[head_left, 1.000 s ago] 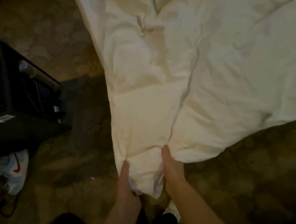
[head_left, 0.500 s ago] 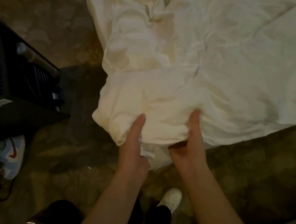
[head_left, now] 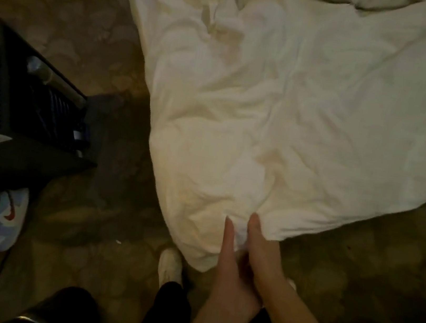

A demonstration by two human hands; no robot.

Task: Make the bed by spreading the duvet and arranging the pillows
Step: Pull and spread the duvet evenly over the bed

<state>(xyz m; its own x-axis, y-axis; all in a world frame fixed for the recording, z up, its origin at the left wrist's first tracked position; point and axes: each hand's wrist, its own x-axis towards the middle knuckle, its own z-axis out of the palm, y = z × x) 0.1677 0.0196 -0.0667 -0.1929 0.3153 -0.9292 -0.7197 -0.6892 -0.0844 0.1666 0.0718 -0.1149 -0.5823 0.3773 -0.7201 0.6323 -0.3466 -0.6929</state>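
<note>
A white, creased duvet (head_left: 310, 115) covers the bed and fills the upper right of the view, its near corner hanging down over the carpet. My left hand (head_left: 229, 263) and my right hand (head_left: 261, 254) are side by side at that corner, each gripping the fabric with the thumb on top and the fingers hidden beneath. The duvet bulges in a rounded fold just above my hands. No pillows are in view.
An open black suitcase (head_left: 1, 91) with things inside lies on the patterned carpet (head_left: 104, 214) at the left. A white sneaker (head_left: 12, 214) sits below it. My own white shoe (head_left: 170, 265) and dark trouser legs are at the bottom.
My hands have come closer together at the duvet corner and lowered it. The corner, bunched up half a second ago, now hangs further down toward the floor.
</note>
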